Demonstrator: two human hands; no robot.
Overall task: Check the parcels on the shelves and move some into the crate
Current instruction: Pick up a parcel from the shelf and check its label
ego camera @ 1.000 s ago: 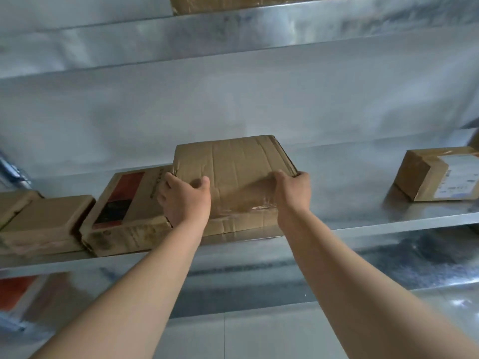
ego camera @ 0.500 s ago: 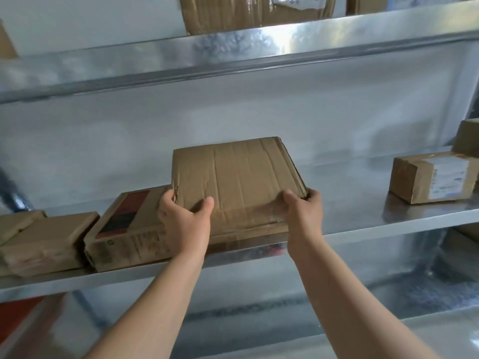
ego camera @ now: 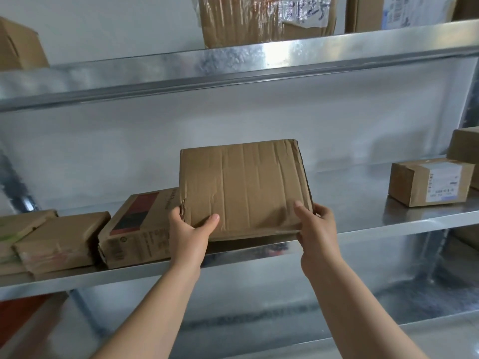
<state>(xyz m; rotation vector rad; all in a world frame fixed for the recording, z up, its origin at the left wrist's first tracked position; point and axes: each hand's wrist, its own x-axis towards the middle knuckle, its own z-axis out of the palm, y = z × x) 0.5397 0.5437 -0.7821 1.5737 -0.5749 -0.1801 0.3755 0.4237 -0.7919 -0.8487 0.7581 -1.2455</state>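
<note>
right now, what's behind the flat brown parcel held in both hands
Around the flat parcel only bare metal shelf and pale back wall show. Its tilted face covers the shelf directly behind, so anything there cannot be seen. It also hides part of the red-printed box.

Flat parcel: brown corrugated cardboard, matt, creased, torn along its left edge. Middle shelf and upper shelf: sheet metal, glossy, mottled finish. Left box: matt cardboard with a printed red panel. Right box: matt cardboard bearing a white paper label. Upper parcel: cardboard under glossy, wrinkled clear tape.
</note>
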